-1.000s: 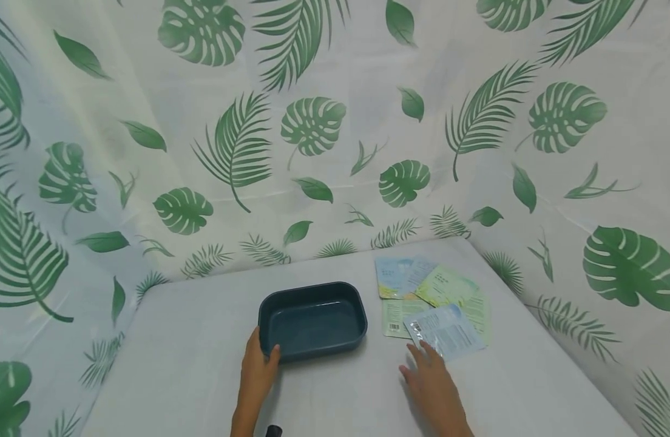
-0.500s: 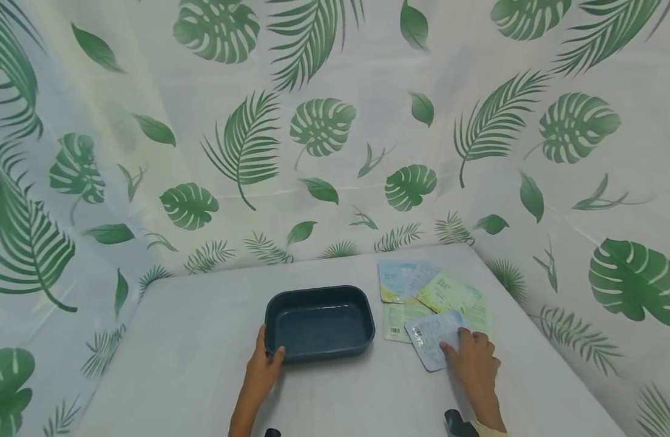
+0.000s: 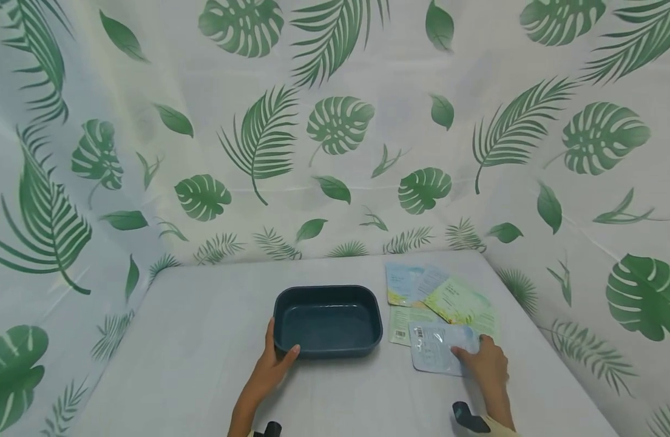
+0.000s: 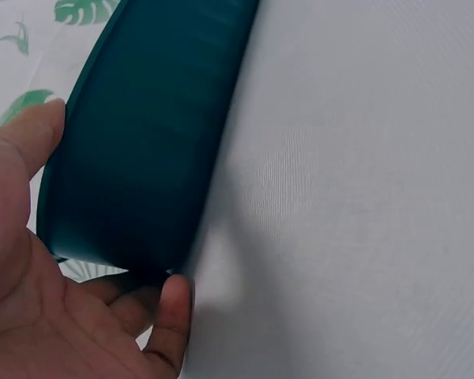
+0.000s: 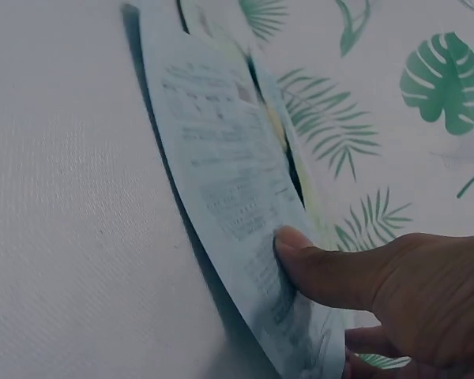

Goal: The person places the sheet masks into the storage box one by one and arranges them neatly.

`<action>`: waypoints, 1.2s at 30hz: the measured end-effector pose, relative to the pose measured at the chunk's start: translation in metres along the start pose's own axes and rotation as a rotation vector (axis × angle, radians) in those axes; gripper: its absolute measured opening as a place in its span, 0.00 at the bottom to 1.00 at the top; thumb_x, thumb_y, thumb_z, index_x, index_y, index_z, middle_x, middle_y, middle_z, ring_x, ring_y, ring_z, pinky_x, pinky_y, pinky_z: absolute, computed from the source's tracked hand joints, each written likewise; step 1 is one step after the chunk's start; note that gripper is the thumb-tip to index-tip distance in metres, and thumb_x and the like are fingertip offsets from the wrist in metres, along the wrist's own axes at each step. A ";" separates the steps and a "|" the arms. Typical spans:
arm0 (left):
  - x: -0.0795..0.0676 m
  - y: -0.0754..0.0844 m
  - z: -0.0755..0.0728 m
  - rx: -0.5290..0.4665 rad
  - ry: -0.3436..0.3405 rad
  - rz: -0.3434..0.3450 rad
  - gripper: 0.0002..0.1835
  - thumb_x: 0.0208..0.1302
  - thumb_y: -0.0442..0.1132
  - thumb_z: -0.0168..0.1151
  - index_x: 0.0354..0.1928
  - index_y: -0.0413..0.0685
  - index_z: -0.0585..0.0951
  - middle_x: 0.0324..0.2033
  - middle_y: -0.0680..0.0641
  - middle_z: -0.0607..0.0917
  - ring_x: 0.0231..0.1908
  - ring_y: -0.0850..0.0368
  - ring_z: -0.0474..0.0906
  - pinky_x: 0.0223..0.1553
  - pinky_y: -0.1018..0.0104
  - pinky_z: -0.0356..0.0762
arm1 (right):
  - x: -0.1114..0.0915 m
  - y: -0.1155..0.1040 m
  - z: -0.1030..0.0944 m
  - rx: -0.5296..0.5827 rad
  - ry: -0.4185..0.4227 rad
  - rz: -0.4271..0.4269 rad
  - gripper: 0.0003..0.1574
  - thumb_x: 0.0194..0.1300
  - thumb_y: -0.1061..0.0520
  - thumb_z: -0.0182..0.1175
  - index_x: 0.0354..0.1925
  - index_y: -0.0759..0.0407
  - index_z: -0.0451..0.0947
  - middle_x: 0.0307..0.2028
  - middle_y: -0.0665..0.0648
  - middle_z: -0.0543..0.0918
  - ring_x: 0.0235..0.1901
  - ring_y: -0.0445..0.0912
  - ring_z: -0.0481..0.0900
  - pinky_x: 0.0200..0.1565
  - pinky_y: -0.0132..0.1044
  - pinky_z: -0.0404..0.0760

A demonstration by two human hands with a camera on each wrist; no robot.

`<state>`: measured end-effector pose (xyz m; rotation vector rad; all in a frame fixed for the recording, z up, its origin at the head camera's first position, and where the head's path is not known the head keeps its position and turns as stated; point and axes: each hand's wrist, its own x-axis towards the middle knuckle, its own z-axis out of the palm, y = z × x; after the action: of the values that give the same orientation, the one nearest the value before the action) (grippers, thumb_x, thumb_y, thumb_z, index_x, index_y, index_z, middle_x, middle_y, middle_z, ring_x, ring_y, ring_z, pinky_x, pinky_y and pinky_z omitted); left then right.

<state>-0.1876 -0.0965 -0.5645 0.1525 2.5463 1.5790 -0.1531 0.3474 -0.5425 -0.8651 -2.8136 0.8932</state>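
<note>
A dark teal rectangular basin (image 3: 327, 352) stands on the table, and nothing shows inside it. My left hand (image 3: 267, 371) holds its near left corner; in the left wrist view the thumb (image 4: 41, 130) lies at the rim and the other fingers bend round the end wall. With my right hand (image 3: 485, 364) I pinch the right end of a light blue sachet (image 3: 436, 347), printed side up. The right wrist view has the thumb on the sachet's face (image 5: 229, 174), the fingertips behind it out of sight. The sachet looks slightly raised off the table there.
Beyond the held sachet lie several overlapping flat packets: a blue one (image 3: 403, 282) at the back, a green one (image 3: 460, 297) at the right and another green one (image 3: 403, 315) nearer. Leaf-printed cloth (image 3: 335, 200) hangs behind the white table (image 3: 204, 340) and along both sides.
My right hand has gone from hovering at the blue sachet's near edge to pinching its right end. The sachet has turned and come nearer. My left hand stays on the basin.
</note>
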 end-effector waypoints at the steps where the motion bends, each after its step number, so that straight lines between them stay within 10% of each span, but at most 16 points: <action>1: 0.001 0.000 0.000 0.000 0.003 0.006 0.50 0.69 0.58 0.55 0.78 0.53 0.34 0.77 0.36 0.42 0.73 0.30 0.46 0.66 0.28 0.53 | 0.000 0.001 -0.001 0.021 -0.021 0.008 0.54 0.58 0.44 0.68 0.64 0.82 0.57 0.56 0.84 0.67 0.56 0.78 0.66 0.56 0.68 0.70; 11: 0.005 -0.002 -0.002 -0.041 -0.007 0.042 0.49 0.71 0.53 0.55 0.77 0.52 0.33 0.77 0.36 0.40 0.74 0.31 0.44 0.68 0.30 0.50 | -0.006 -0.003 -0.015 0.247 -0.173 0.094 0.52 0.70 0.36 0.54 0.66 0.80 0.54 0.61 0.82 0.64 0.61 0.72 0.66 0.60 0.60 0.71; 19: 0.003 -0.002 -0.003 -0.050 -0.006 0.034 0.49 0.70 0.53 0.56 0.77 0.50 0.35 0.77 0.35 0.41 0.74 0.30 0.46 0.67 0.30 0.52 | -0.009 -0.017 -0.015 0.428 -0.045 0.091 0.43 0.70 0.40 0.56 0.65 0.73 0.61 0.38 0.67 0.84 0.25 0.39 0.80 0.28 0.30 0.79; 27: 0.001 -0.004 -0.002 -0.063 0.003 0.025 0.49 0.70 0.54 0.57 0.77 0.51 0.35 0.77 0.36 0.40 0.74 0.31 0.45 0.67 0.30 0.51 | -0.018 -0.055 -0.017 0.668 -0.019 0.072 0.39 0.71 0.42 0.56 0.67 0.67 0.61 0.32 0.40 0.80 0.26 0.30 0.80 0.31 0.25 0.81; 36: 0.004 -0.006 -0.002 -0.053 0.010 0.026 0.50 0.69 0.55 0.57 0.77 0.51 0.36 0.77 0.36 0.42 0.74 0.31 0.46 0.67 0.30 0.52 | -0.029 -0.109 0.008 0.718 -0.131 -0.022 0.34 0.70 0.44 0.59 0.63 0.63 0.65 0.40 0.51 0.86 0.29 0.33 0.83 0.33 0.27 0.82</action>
<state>-0.1917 -0.1000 -0.5692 0.1730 2.5174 1.6594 -0.1849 0.2544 -0.4866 -0.6684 -2.2732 1.8301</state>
